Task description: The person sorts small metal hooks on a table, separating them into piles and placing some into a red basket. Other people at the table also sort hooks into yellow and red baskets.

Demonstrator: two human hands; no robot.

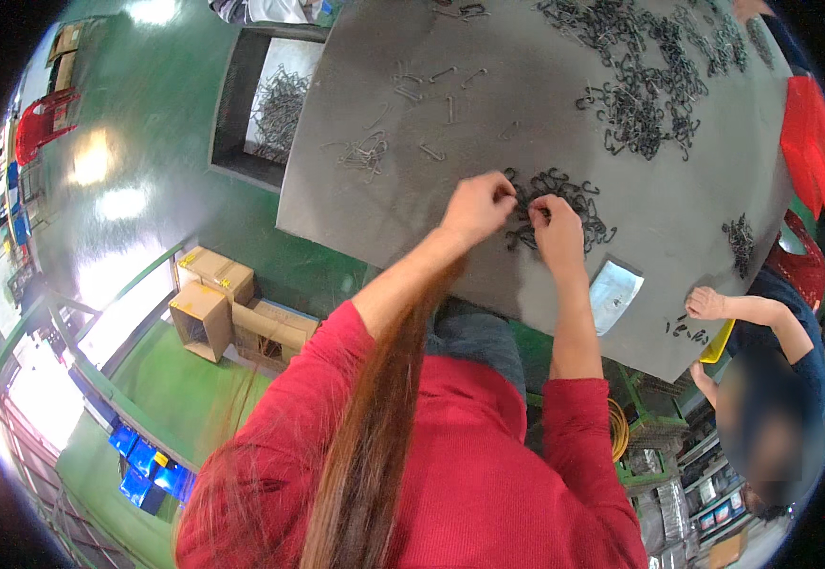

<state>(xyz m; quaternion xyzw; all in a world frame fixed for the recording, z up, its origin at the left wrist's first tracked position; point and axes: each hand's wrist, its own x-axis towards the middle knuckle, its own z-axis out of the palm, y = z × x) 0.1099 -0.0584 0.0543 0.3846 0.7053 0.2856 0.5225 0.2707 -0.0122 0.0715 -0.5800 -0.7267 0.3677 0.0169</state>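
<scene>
A small pile of dark, curved metal hooks (578,196) lies on the grey table (412,204) in front of me. My left hand (479,207) is at the pile's left edge with thumb and fingers pinched together. Over the near middle of the same pile, my right hand (557,232) is also closed in a pinch. Whatever sits between the fingertips of either hand is too small and hidden to make out. Right of my right forearm lies a flat, whitish plastic bag (614,296).
A large heap of dark hooks (645,85) spreads over the far right. Scattered wire hooks (365,152) lie left. A bin (228,114) of metal pieces stands beyond the left edge. A co-worker's hand (706,303) is over small dark parts (686,331). Cardboard boxes (206,318) stand lower left.
</scene>
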